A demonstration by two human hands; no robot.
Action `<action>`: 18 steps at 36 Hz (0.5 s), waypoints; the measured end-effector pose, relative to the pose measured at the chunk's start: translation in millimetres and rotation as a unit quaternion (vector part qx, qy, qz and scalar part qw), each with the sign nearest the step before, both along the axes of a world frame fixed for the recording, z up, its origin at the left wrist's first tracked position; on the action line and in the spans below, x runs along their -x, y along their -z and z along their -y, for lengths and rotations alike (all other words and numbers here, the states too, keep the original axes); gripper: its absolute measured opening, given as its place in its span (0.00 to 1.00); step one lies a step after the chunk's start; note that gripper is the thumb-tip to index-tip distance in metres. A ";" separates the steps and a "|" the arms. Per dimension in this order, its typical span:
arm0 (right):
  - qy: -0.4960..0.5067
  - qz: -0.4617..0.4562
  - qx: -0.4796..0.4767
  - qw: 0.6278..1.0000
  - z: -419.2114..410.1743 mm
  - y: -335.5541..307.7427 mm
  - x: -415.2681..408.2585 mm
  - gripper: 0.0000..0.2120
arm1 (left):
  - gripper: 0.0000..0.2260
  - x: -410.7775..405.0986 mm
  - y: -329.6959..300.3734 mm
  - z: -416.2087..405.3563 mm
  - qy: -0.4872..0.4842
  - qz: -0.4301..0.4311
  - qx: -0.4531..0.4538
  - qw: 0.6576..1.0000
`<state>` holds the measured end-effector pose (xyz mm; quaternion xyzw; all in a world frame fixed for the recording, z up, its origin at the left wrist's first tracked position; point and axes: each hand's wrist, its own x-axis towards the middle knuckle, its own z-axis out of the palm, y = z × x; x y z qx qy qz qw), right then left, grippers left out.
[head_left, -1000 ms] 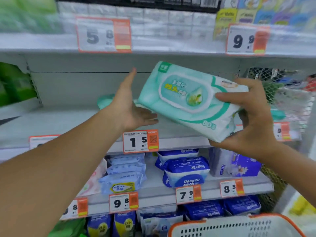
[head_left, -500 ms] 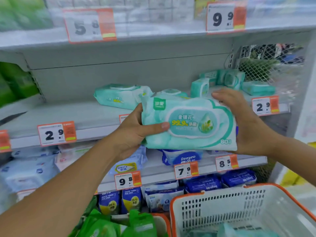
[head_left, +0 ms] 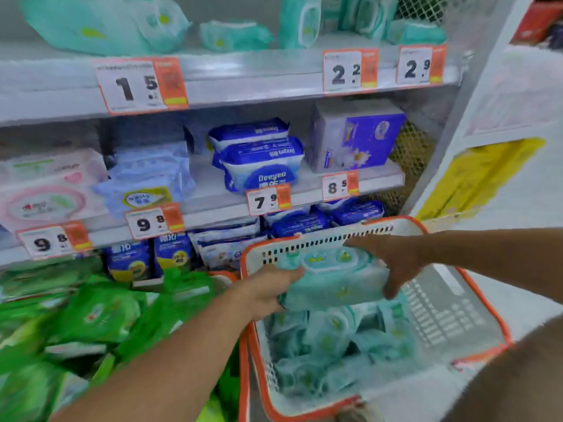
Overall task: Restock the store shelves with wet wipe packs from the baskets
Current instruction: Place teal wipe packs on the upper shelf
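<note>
Now both hands, left hand (head_left: 268,289) and right hand (head_left: 393,263), clasp a soft, pillowy teal pack (head_left: 332,280) over the slotted plastic basket (head_left: 451,318); half a second ago they held one at shelf height.

Bright, even shop light is falling from above, washing the white shelf edges (head_left: 243,92) and the pillar (head_left: 518,86) at the right pale, with hardly any hard shadow; only the recesses under the shelves are darkening. Motion blur is smearing nearly everything: the green packs (head_left: 100,315) at the near left are melting together, and the teal packs (head_left: 103,22) on the far top shelf are going soft. Price tags (head_left: 140,83) are staying readable. The wide lens is bending the shelf lines towards the edges.
</note>
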<state>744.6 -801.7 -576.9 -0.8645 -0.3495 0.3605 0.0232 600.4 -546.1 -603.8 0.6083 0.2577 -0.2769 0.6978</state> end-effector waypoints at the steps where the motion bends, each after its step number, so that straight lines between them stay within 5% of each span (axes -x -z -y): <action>1: -0.018 0.014 0.051 0.998 -2.4 6.3 -1.4 0.60 | 0.33 -2.6 5.2 0.0 0.019 -0.013 -0.005 1.000; 5: -0.090 0.062 0.087 0.990 -58.9 -25.9 -0.2 0.36 | 0.04 -14.7 -53.2 -15.7 0.099 0.077 -0.070 0.990; 7: -0.110 0.106 -0.108 0.982 -106.8 -70.6 8.2 0.18 | 0.03 -22.5 -116.0 -43.0 0.105 0.182 -0.090 0.974; 10: 0.010 0.099 -0.483 0.870 -172.8 -149.4 26.3 0.06 | 0.04 -23.1 -217.4 -95.4 0.027 0.376 -0.143 0.915; 12: 0.064 0.105 -0.612 0.781 -212.6 -197.4 25.2 0.07 | 0.07 -20.3 -270.6 -134.0 -0.098 0.482 -0.223 0.842; 14: 0.094 0.133 -0.659 0.735 -254.6 -234.8 12.8 0.10 | 0.09 -23.2 -300.0 -179.1 -0.219 0.532 -0.340 0.744; 16: 0.135 0.190 -0.593 0.771 -297.7 -264.9 -4.6 0.27 | 0.04 -32.2 -310.5 -227.3 -0.246 0.507 -0.503 0.655; 18: 0.151 0.212 -0.473 0.842 -337.7 -282.8 -26.8 0.50 | 0.14 -40.2 -310.7 -266.6 -0.159 0.376 -0.682 0.607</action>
